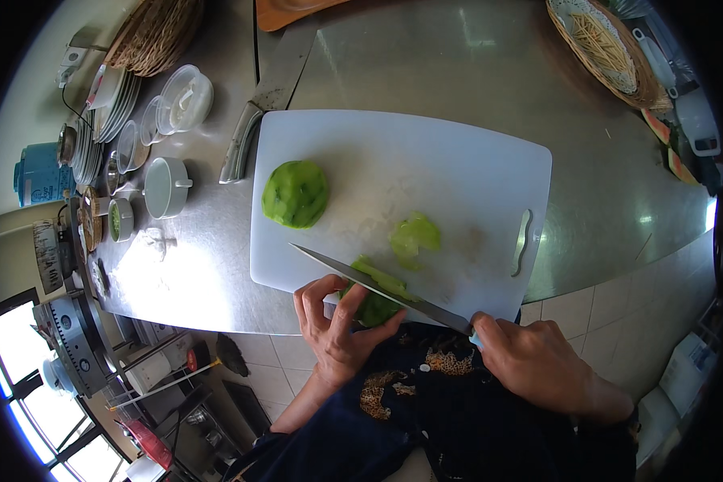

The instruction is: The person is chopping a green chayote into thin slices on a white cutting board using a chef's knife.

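My left hand [340, 319] holds a piece of dark-green-skinned fruit [376, 308] against the near edge of a white cutting board [349, 135]. My right hand [530, 361] grips the light blue handle of a kitchen knife [397, 295]. The long blade slants across the fruit, its tip pointing to the upper left. Beyond the blade a pale green slice [385, 278] shows, seemingly against the fruit. Thin green slices or peelings [416, 238] lie flat on the board. At its left side sits a rounded, peeled green fruit half [295, 194], perhaps melon or avocado.
A cleaver [244, 141] lies by the board's far left corner. White cups [167, 188], plastic tubs [187, 99] and stacked plates [117, 105] stand leftward on the steel table [428, 66]. A wicker basket of sticks [599, 45] and watermelon pieces [657, 126] are at right.
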`<action>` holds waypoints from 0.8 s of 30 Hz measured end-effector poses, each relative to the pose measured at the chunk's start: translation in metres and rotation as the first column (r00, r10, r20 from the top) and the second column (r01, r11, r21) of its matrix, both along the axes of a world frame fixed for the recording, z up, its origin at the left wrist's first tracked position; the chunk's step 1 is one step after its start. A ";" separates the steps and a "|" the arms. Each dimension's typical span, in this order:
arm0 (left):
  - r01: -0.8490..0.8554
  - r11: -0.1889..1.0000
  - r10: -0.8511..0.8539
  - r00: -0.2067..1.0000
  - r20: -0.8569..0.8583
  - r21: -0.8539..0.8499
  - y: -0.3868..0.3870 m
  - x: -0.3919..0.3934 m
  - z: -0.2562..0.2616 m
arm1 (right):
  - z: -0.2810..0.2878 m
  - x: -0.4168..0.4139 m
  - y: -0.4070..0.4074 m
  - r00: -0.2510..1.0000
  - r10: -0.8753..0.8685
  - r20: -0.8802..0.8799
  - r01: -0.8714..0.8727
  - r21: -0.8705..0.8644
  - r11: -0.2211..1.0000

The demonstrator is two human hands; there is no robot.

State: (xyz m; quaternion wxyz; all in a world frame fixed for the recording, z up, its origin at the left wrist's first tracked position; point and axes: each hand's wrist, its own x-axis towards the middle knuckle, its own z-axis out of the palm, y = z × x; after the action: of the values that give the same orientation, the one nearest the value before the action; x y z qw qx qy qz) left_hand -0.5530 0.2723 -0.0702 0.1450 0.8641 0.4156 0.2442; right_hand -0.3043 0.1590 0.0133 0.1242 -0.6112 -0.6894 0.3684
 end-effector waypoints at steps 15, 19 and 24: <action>0.009 1.000 -0.009 1.000 0.003 -0.011 0.001 0.001 -0.001 | -0.013 -0.004 0.017 0.997 -0.008 -0.083 0.009 0.004 1.000; 0.006 1.000 -0.006 1.000 -0.002 0.009 0.000 0.000 -0.001 | -0.001 -0.002 0.014 0.995 -0.018 -0.094 0.015 -0.027 1.000; 0.013 1.000 -0.013 1.000 0.002 0.003 0.001 0.001 0.001 | -0.010 -0.007 0.013 0.996 -0.021 -0.092 0.021 0.003 1.000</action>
State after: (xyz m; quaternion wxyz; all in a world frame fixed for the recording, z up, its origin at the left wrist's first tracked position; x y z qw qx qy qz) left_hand -0.5520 0.2734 -0.0687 0.1459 0.8668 0.4093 0.2448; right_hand -0.3111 0.1725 0.0036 0.1607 -0.6006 -0.6772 0.3934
